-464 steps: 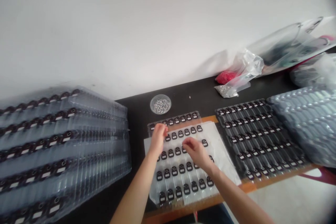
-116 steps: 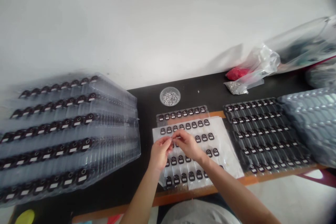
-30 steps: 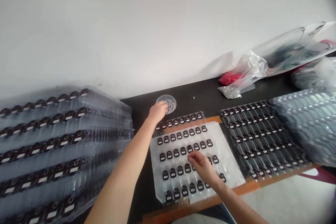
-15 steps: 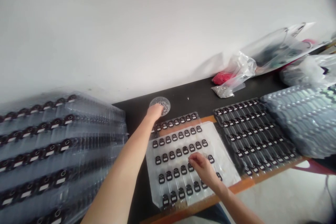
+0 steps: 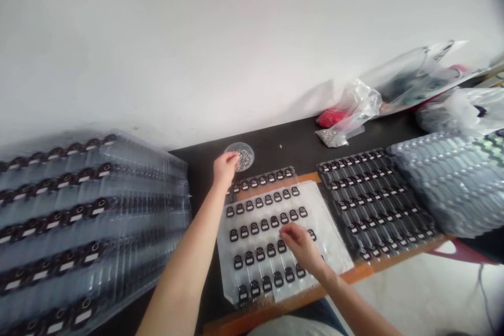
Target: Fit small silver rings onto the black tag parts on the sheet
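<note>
My left hand (image 5: pixel 226 170) is at the near left rim of a round clear dish (image 5: pixel 247 159) filled with small silvery pieces. Its thumb and fingertips are pinched together; whatever is between them is too small to make out. Over a clear plastic tray (image 5: pixel 252 244) with rows of small black tag-shaped parts, each with a ring and a white patch, hovers my right hand (image 5: pixel 301 245). Its thumb and forefinger also close in a pinch, near one black part (image 5: pixel 282 246) in the middle rows. What they hold, if anything, cannot be seen.
On the left rises a tall stack of filled trays (image 5: pixel 149 210). To the right lie more filled trays (image 5: pixel 378 199) and a stack of clear trays (image 5: pixel 452 178). Behind are a red-filled bag (image 5: pixel 331 117), a bag of silvery bits (image 5: pixel 332 138) and the wall.
My left hand has drawn back from inside the dish to its near left rim, fingers pinched. My right hand stays over the tray with little movement. The view has shifted slightly.
</note>
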Available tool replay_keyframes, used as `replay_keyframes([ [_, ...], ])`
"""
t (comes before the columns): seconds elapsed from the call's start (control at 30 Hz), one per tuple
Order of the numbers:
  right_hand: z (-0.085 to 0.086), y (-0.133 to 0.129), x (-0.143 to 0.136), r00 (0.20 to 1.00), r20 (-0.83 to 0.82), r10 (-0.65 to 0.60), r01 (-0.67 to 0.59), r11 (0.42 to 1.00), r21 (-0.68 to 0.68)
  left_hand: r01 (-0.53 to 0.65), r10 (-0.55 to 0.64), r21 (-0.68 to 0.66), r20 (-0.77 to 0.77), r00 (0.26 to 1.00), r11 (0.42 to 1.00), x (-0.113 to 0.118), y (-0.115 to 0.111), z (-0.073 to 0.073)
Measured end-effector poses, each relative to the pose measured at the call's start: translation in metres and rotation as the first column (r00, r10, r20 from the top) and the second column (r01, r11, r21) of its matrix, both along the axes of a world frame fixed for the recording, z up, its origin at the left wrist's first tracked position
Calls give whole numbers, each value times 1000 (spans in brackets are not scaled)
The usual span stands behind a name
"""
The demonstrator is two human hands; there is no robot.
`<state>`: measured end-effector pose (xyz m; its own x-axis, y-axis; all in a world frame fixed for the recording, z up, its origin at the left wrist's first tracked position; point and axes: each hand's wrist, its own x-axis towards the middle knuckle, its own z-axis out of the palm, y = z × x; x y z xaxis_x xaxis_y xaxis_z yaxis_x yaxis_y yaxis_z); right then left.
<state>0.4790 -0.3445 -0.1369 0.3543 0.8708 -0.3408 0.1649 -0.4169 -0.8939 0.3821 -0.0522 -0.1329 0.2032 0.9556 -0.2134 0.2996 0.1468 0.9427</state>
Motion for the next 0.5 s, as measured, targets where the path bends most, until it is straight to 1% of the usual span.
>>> replay_keyframes([
  [0.03, 2, 2, 1, 1000, -5, -11, 11, 1000, -1, -32, 48, -111, 144, 988, 993, -4, -14, 5],
  [0.07, 4, 4, 2, 1000, -10, -22, 22, 1000, 1, -22, 85, -218, 281, 956, 976, -8, -29, 10],
  [0.13, 8, 12, 5, 999, -20, -37, 37, 999, 14, 109, 124, -417, 495, 860, 902, -19, -65, 17],
  [0.17, 10, 16, 6, 999, -24, -39, 40, 999, 25, 165, 165, -495, 557, 814, 853, -24, -84, 20],
  [0.23, 15, 24, 7, 999, -29, -29, 31, 998, 53, 229, 259, -609, 605, 752, 759, -33, -119, 21],
  [0.3, 19, 31, 7, 1000, -24, -13, 15, 996, 85, 240, 341, -678, 605, 719, 695, -39, -147, 18],
  [0.33, 21, 33, 6, 1000, -23, -2, 4, 995, 101, 234, 375, -700, 598, 709, 675, -41, -157, 17],
  [0.4, 25, 34, 4, 1000, -19, 19, -17, 992, 127, 219, 411, -722, 585, 699, 656, -43, -173, 14],
  [0.5, 30, 32, 1, 999, 8, 54, -54, 987, 149, 195, 380, -711, 563, 734, 676, -45, -187, 13],
])
